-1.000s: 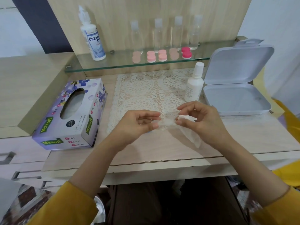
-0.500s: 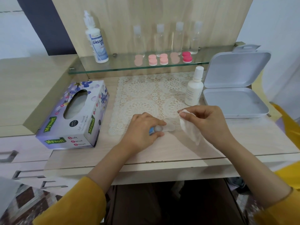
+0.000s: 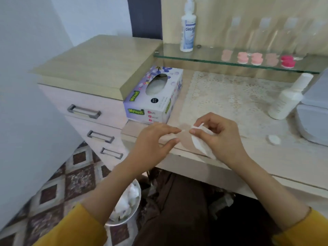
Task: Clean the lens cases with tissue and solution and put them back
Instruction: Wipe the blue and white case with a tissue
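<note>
Pretty clearly somebody's home, a dressing-table corner. There's a wood-look desk (image 3: 266,157) with a lace mat (image 3: 230,96) just past the right hand (image 3: 218,137), and a flowery tissue box (image 3: 154,96) right behind the left hand (image 3: 152,139). A stack of drawers (image 3: 85,112) sits further out to that hand's left. Up beyond both hands is a glass shelf (image 3: 204,54) with a solution bottle (image 3: 188,29), clear travel bottles (image 3: 262,32) and little pink lens cases (image 3: 255,58). Below the left wrist you get patterned floor tiles (image 3: 71,181) and a small bin (image 3: 127,201) of crumpled tissues.
</note>
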A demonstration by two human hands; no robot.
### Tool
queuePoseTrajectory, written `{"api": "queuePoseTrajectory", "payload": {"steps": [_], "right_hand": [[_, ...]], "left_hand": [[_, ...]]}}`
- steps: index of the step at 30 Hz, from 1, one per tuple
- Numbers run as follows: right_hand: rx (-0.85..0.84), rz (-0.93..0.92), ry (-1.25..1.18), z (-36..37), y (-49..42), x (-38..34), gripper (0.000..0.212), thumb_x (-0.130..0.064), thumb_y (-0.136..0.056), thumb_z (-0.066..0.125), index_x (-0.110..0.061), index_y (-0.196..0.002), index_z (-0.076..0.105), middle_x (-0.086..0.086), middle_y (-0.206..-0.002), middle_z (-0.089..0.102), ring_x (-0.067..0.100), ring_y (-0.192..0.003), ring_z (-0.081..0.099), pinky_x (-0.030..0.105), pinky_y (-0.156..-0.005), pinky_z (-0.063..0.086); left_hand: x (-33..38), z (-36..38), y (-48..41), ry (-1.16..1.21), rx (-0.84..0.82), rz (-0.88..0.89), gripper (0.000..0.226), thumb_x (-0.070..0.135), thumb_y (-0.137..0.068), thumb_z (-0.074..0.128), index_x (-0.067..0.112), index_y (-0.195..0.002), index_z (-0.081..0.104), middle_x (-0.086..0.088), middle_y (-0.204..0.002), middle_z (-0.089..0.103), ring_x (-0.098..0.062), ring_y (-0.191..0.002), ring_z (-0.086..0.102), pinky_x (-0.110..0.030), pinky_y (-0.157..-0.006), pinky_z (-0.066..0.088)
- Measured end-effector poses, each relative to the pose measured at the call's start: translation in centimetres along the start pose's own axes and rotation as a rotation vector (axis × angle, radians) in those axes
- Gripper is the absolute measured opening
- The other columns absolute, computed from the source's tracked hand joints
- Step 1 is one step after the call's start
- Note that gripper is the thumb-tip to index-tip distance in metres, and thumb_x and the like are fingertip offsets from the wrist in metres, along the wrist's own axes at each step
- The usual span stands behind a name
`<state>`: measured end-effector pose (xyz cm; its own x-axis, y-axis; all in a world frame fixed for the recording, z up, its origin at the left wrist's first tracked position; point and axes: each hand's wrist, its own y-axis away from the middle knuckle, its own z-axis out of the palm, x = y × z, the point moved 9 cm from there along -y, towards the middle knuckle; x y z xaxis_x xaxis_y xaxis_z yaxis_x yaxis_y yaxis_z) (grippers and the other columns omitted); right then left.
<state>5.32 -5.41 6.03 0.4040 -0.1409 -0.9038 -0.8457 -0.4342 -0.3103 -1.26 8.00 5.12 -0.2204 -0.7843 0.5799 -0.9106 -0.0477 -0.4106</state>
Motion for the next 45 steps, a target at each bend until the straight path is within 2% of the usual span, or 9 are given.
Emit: {"api": "queuePoseTrajectory", "payload": {"steps": [3, 7, 11, 15, 17, 20, 32, 37, 45], "right_hand": [[-0.136, -0.033, -0.046, 6.1, 0.4, -1.3, 0.025, -0.004, -0.067, 0.078, -0.023, -0.060, 0.064, -0.008, -0.059, 0.064, 0.005, -0.056, 0.054, 0.011, -0.057, 0.040], [-0.325, -0.042, -0.088, 14.6, 2.0, -1.9, 0.030, -0.007, -0.063, 0.081, -0.029, -0.053, 0.063, -0.012, -0.052, 0.061, 0.001, -0.053, 0.050, 0.013, -0.054, 0.037], [-0.538, 0.047, -0.075, 23.1, 3.9, 0.7, 0.015, -0.004, -0.072, 0.075, -0.018, -0.069, 0.071, -0.025, -0.056, 0.062, -0.009, -0.058, 0.056, 0.005, -0.059, 0.039], [-0.670, 0.080, 0.070, 29.7, 5.2, 5.4, 0.015, -0.001, -0.078, 0.069, -0.006, -0.091, 0.073, 0.005, -0.092, 0.071, -0.014, -0.073, 0.056, 0.002, -0.068, 0.040], [-0.689, 0.104, 0.135, 32.0, 5.6, 8.0, 0.018, 0.001, -0.079, 0.067, -0.004, -0.096, 0.072, 0.015, -0.104, 0.068, -0.003, -0.087, 0.057, 0.003, -0.069, 0.038], [-0.729, 0.161, 0.269, 34.5, 6.1, 12.0, 0.021, -0.002, -0.081, 0.064, -0.005, -0.101, 0.070, 0.015, -0.109, 0.066, 0.013, -0.093, 0.057, 0.008, -0.067, 0.036], [-0.802, 0.310, 0.473, 38.9, 8.0, 20.6, 0.028, 0.001, -0.086, 0.052, 0.004, -0.111, 0.064, 0.018, -0.113, 0.064, 0.026, -0.104, 0.059, 0.014, -0.081, 0.040], [-0.947, 0.354, 0.482, 40.2, 8.8, 21.5, 0.042, -0.012, -0.093, 0.047, -0.013, -0.135, 0.046, 0.007, -0.134, 0.051, 0.019, -0.121, 0.049, 0.019, -0.095, 0.032], [-0.971, 0.379, 0.502, 39.3, 8.6, 22.0, 0.043, -0.020, -0.090, 0.053, -0.015, -0.132, 0.049, 0.005, -0.131, 0.055, 0.020, -0.117, 0.053, 0.029, -0.102, 0.037]], "left_hand": [[-3.4, -4.0, 4.6, 0.002, 0.094, -0.129, 0.034, 0.041, -0.079, 0.057, 0.018, -0.100, 0.070, 0.018, -0.090, 0.063, -0.001, -0.086, 0.057, -0.005, -0.079, 0.039], [-9.9, -7.0, 11.4, -0.034, 0.147, -0.412, 0.021, 0.028, -0.082, 0.066, 0.020, -0.101, 0.069, 0.013, -0.093, 0.066, -0.001, -0.082, 0.059, -0.004, -0.075, 0.039], [-16.2, -7.6, 17.8, -0.065, 0.130, -0.636, 0.022, 0.025, -0.083, 0.065, 0.016, -0.103, 0.069, 0.004, -0.098, 0.069, 0.002, -0.077, 0.057, -0.006, -0.075, 0.043], [-21.3, -6.0, 22.6, -0.085, 0.061, -0.809, 0.025, 0.028, -0.086, 0.062, 0.015, -0.106, 0.068, 0.002, -0.103, 0.069, -0.003, -0.084, 0.057, -0.007, -0.072, 0.036], [-23.4, -5.0, 24.4, -0.067, 0.024, -0.875, 0.023, 0.026, -0.087, 0.061, 0.014, -0.106, 0.068, 0.000, -0.104, 0.069, -0.007, -0.086, 0.059, -0.005, -0.066, 0.034], [-26.0, -3.4, 26.7, -0.054, -0.046, -0.954, 0.025, 0.024, -0.088, 0.059, 0.011, -0.109, 0.066, -0.004, -0.106, 0.068, -0.012, -0.091, 0.061, -0.012, -0.073, 0.038], [-30.6, -0.5, 30.7, -0.004, -0.153, -1.107, 0.027, 0.026, -0.088, 0.058, 0.012, -0.109, 0.065, -0.003, -0.105, 0.068, -0.014, -0.093, 0.061, -0.030, -0.083, 0.050], [-31.2, -0.2, 30.8, 0.018, -0.177, -1.114, 0.029, 0.025, -0.090, 0.056, 0.011, -0.114, 0.062, -0.002, -0.109, 0.066, -0.013, -0.096, 0.060, -0.029, -0.085, 0.049], [-30.8, -0.3, 29.7, 0.008, -0.180, -1.112, 0.029, 0.026, -0.089, 0.056, 0.011, -0.114, 0.062, -0.002, -0.109, 0.066, -0.014, -0.097, 0.059, -0.030, -0.087, 0.048]]}}
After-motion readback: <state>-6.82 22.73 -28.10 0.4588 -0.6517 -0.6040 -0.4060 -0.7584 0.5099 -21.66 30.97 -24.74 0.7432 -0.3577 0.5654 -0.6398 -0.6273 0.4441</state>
